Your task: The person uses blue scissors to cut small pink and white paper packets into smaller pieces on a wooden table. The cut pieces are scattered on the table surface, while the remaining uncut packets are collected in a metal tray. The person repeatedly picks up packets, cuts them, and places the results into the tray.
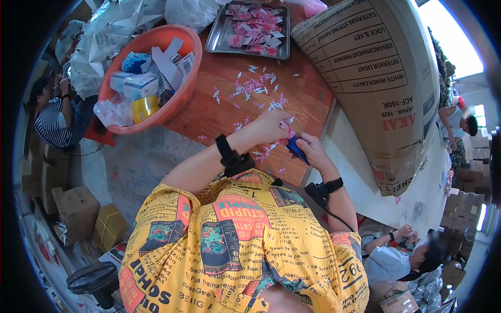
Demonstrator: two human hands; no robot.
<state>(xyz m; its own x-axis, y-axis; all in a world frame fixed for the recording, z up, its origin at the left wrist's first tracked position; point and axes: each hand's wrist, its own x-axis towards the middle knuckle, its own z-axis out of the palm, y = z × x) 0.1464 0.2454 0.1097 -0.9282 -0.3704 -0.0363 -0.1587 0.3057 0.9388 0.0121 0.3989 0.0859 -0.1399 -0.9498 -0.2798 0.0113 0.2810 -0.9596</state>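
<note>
Over the near part of the wooden table [209,83], my left hand [270,127] pinches a small pink and white printed packet [285,130]. My right hand [313,148] is wrapped round a small blue hand tool [297,151], whose front end meets the packet; its exact kind does not show. Many small pink and white paper scraps [248,86] lie strewn across the tabletop around and beyond my hands. Farther off, a metal tray [221,44] holds a heap of similar pink and white packets [255,32].
An orange plastic basin [196,68] with boxes and a yellow tape roll [145,108] stands at left. A large cardboard carton [365,62] leans at right. Clear plastic bags [112,47] lie at back left. Other people sit left [55,117] and right [391,253]. A black fan [94,281] stands lower left.
</note>
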